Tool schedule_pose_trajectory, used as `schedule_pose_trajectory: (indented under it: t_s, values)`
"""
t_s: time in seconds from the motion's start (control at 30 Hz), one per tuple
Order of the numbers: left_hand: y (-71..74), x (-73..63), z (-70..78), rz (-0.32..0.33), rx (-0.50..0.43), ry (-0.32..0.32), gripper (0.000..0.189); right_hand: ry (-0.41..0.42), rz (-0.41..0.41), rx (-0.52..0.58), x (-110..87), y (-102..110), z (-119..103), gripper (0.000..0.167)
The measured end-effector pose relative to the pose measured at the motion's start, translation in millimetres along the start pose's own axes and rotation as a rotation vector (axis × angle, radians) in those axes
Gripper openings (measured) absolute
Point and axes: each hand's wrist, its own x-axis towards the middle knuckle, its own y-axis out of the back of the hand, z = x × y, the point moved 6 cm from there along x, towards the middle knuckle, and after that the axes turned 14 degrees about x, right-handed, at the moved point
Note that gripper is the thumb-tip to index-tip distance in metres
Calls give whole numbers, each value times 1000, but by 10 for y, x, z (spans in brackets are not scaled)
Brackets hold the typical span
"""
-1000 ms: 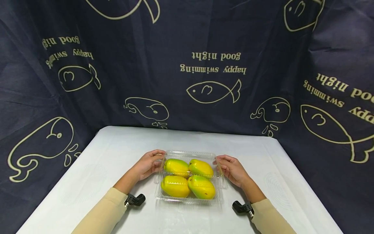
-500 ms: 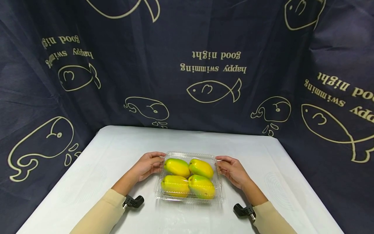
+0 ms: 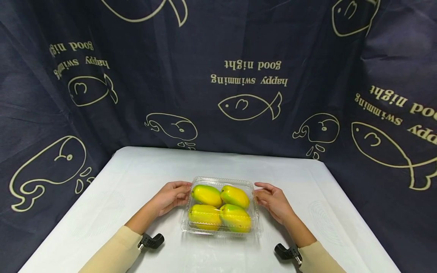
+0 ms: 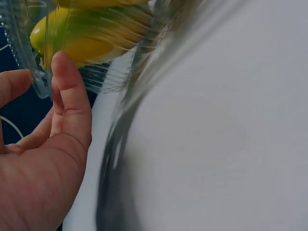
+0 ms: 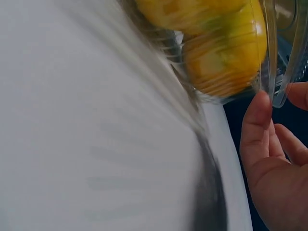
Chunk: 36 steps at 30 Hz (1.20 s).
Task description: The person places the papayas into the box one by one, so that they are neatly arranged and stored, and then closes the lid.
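Observation:
A clear plastic clamshell container (image 3: 218, 232) holding several yellow-green mangoes (image 3: 205, 217) sits on the table, its lid lying down over them. My left hand (image 3: 173, 197) is at its far left corner. In the left wrist view, the rim of the container (image 4: 44, 89) lies between thumb and index finger. At the opposite corner, my right hand (image 3: 274, 201) pinches the rim from the right. The right wrist view shows its thumb against one rim layer and a finger against the other, with a narrow gap between the layers (image 5: 279, 98).
A white cloth covers the table (image 3: 218, 256). Dark blue curtains (image 3: 218, 132) with fish and whale prints hang around its back and sides. A black wrist camera mount (image 3: 151, 241) sticks out by the left sleeve, another mount (image 3: 286, 253) by the right.
The lid has come down toward the near edge over the mangoes. Both hands have since shifted slightly outward along the container's corners.

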Motion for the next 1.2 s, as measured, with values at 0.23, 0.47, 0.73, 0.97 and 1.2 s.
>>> schedule_pose_trajectory:
  t_s: [0.23, 0.47, 0.73, 0.97, 1.2]
  values:
    - [-41, -151, -20, -32, -3, 5, 52, -20, 14, -46, -146, -31, -13, 53]
    - [-117, -338, -11, -74, 17, 8, 55, -57, 34, -70, -339, -61, 0, 53]
    - [-180, -500, 14, -79, 16, 31, 65, -112, 54, -54, -523, -127, 19, 56]
    - [-217, -636, 31, -102, 10, 36, 70, -158, 4, -26, -673, -178, 25, 61]
    - [-264, -743, 27, -131, -15, 38, 72, -230, -71, 63, -805, -226, 54, 67]
